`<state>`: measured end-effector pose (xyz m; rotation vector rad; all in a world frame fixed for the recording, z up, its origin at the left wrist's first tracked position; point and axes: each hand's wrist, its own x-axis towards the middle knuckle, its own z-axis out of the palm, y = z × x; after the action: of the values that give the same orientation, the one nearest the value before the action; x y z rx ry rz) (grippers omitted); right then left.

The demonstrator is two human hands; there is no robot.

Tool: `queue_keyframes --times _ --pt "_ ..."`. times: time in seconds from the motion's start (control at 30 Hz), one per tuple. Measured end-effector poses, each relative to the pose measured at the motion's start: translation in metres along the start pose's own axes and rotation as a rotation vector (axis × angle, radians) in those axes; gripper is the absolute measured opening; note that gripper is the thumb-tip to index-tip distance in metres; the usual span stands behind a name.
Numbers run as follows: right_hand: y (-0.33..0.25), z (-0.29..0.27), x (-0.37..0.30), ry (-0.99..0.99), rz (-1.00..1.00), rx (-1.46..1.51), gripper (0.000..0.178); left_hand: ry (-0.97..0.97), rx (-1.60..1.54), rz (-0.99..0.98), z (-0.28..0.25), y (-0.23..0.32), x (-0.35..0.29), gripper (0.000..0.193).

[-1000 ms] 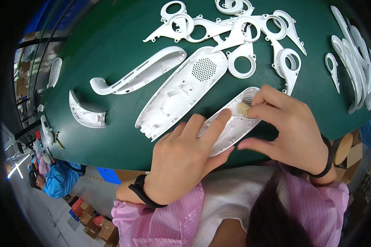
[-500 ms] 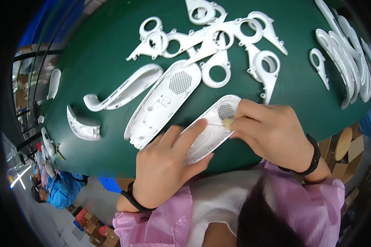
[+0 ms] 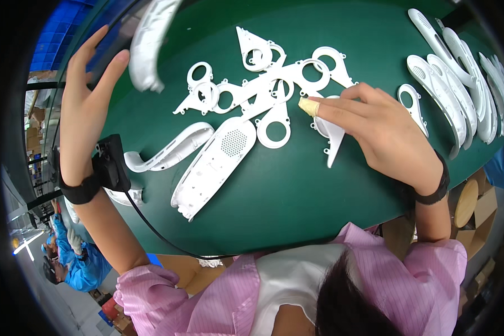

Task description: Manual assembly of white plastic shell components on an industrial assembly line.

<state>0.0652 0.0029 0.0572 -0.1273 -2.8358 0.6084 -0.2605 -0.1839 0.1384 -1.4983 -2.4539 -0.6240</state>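
Observation:
At the upper left my left hand [image 3: 87,106] has its fingers spread, next to a long white plastic shell [image 3: 148,47] that looks slightly blurred; a narrow gap shows between them. My right hand [image 3: 375,120] stretches over the right side of a pile of white ring-shaped plastic parts [image 3: 274,134], its fingers extended and its thumb hidden. A pale yellow finger cover [image 3: 309,106] sits on one fingertip. Partly beneath that hand is a pointed white ring part [image 3: 335,140]. A white shell with a perforated patch [image 3: 215,168] lies open side up in the middle.
Left of it lies a curved white handle-like shell [image 3: 173,147]. Several long white shells [image 3: 448,95] are stacked at the right on the green table [image 3: 274,218]. A black device [image 3: 112,162] with a cable is at my left wrist. Co-workers in blue [image 3: 84,266] are at lower left.
Both hands have left the perforated shell they held in front of me. My left hand has moved far to the upper left, beside a shell; my right has moved up to the ring parts.

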Motion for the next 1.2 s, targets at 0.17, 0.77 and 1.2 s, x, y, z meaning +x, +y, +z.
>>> queue_keyframes --times 0.17,0.77,1.2 --pt "0.002 0.006 -0.002 0.044 0.021 0.040 0.052 -0.218 -0.063 -0.025 -0.018 0.042 -0.054 0.039" --pt "-0.099 0.020 0.008 0.143 -0.415 0.457 0.026 -1.275 -0.718 0.044 -0.020 0.067 -0.167 0.068" --pt "-0.015 0.009 0.016 0.114 0.327 -0.001 0.036 -0.407 0.129 -1.380 -0.148 -0.055 -0.390 0.031"
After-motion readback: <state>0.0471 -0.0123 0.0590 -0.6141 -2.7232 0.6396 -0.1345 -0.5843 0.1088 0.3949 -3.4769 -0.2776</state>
